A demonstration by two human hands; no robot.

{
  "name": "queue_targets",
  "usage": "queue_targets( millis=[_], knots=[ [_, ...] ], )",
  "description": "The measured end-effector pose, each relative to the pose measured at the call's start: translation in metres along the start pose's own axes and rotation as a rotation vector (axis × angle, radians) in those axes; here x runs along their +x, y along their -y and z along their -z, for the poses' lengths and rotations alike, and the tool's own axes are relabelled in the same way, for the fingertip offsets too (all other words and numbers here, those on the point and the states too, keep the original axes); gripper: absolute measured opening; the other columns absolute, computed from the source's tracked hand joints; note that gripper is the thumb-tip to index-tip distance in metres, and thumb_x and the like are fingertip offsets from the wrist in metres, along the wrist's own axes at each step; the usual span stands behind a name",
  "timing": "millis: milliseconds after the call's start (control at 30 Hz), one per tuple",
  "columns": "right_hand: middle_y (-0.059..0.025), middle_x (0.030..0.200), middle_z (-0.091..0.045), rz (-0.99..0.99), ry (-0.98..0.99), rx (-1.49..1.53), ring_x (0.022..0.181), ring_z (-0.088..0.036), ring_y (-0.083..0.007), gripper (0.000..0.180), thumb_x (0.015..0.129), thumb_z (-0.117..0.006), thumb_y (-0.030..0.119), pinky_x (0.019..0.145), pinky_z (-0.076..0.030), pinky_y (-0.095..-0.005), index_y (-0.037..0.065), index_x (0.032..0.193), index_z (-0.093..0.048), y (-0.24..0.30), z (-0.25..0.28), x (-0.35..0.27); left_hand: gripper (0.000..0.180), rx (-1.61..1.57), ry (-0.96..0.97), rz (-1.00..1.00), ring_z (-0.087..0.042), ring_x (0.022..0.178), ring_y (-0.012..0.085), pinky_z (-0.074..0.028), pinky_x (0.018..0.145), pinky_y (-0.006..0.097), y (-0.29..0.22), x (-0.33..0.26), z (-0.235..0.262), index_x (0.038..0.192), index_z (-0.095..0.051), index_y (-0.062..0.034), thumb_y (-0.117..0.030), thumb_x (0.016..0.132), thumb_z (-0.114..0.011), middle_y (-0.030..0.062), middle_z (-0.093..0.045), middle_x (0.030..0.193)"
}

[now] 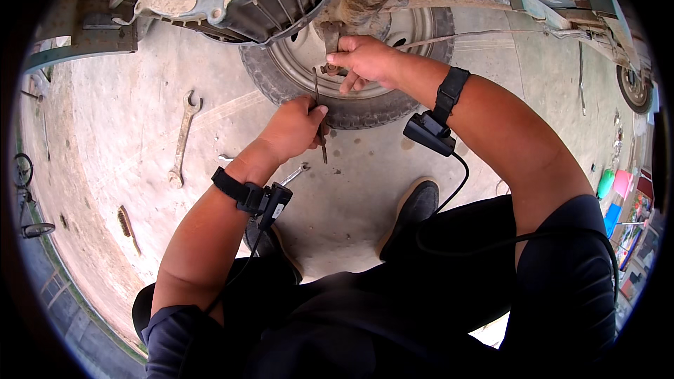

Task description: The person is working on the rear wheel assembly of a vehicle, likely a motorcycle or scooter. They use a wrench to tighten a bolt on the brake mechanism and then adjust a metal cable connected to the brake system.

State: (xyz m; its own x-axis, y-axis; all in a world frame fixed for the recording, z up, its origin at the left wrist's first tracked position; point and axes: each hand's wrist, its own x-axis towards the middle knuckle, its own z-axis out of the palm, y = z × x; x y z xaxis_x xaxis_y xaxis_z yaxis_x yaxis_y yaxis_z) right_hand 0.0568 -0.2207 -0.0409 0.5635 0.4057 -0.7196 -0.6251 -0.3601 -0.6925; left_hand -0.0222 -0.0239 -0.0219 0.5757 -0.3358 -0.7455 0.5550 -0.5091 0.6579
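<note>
My left hand (298, 128) is closed around a thin dark metal rod (316, 88), held with one end up near the underside of the vehicle. My right hand (364, 62) pinches a rusty lever arm (331, 35) that hangs down by the axle. A small bolt-like fitting (328, 69) sits at the lever's lower end, beside my right thumb and close to the rod's upper tip. Behind both hands is a wheel with a worn black tyre (358, 116) and a dusty rim. Part of my right fingers' grip is hidden behind the lever.
A large open-ended wrench (184, 140) lies on the concrete floor (126, 119) at left, with a wire brush (128, 229) nearer. A smaller wrench (295, 174) rests by my left wrist. Overhead are a ribbed metal housing (274, 10) and a frame rail (77, 56). Another wheel (634, 89) stands far right.
</note>
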Motion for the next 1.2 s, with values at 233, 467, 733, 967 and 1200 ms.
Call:
queue_targets(
  millis=[233,467,733,967,1200],
  knots=[
    [-0.01,0.107,-0.061,0.003,-0.01,-0.02,0.072,-0.069,-0.021,0.028,0.1,-0.053,0.026,0.05,-0.044,-0.0287,0.0,0.11,-0.051,0.003,-0.002,-0.002,0.03,-0.383,0.135,0.091,-0.066,0.067,0.0176,-0.053,0.059,0.028,-0.027,-0.014,0.005,0.109,-0.056,0.0003,-0.028,0.101,-0.051,0.0115,-0.067,0.086],
    [-0.0105,0.106,-0.06,0.001,-0.01,-0.011,0.073,-0.07,-0.0222,0.027,0.1,-0.053,0.025,0.05,-0.044,-0.0293,-0.001,0.109,-0.051,0.003,-0.002,-0.001,0.03,-0.571,0.162,0.116,-0.063,0.063,0.0173,-0.048,0.051,0.025,-0.027,-0.009,0.019,0.101,-0.061,-0.0007,-0.03,0.099,-0.054,0.0101,-0.066,0.081],
    [-0.01,0.104,-0.06,0.006,-0.025,-0.034,0.073,-0.07,-0.022,0.026,0.099,-0.053,0.026,0.05,-0.045,-0.0294,0.0,0.105,-0.053,0.004,-0.002,-0.002,0.032,-0.709,0.129,0.161,-0.06,0.057,0.0177,-0.044,0.044,0.025,-0.033,-0.008,0.023,0.098,-0.06,0.0027,-0.029,0.099,-0.056,0.0098,-0.062,0.075],
    [-0.0109,0.108,-0.06,0.009,-0.014,-0.02,0.073,-0.07,-0.0223,0.027,0.1,-0.053,0.025,0.051,-0.046,-0.0294,-0.001,0.109,-0.053,0.0,0.001,-0.001,0.026,-0.541,0.151,0.112,-0.064,0.061,0.0191,-0.049,0.053,0.029,-0.027,-0.005,0.016,0.099,-0.059,-0.0013,-0.026,0.1,-0.053,0.0086,-0.065,0.078],
    [-0.0103,0.112,-0.06,-0.009,-0.011,0.009,0.073,-0.07,-0.0224,0.029,0.1,-0.052,0.023,0.05,-0.045,-0.0286,-0.001,0.115,-0.051,0.003,-0.003,0.0,0.025,0.516,-0.194,-0.214,-0.067,0.066,0.0205,-0.053,0.059,0.031,0.021,0.022,-0.002,0.099,-0.056,0.0011,-0.023,0.1,-0.049,0.0118,-0.067,0.08]
  ],
)
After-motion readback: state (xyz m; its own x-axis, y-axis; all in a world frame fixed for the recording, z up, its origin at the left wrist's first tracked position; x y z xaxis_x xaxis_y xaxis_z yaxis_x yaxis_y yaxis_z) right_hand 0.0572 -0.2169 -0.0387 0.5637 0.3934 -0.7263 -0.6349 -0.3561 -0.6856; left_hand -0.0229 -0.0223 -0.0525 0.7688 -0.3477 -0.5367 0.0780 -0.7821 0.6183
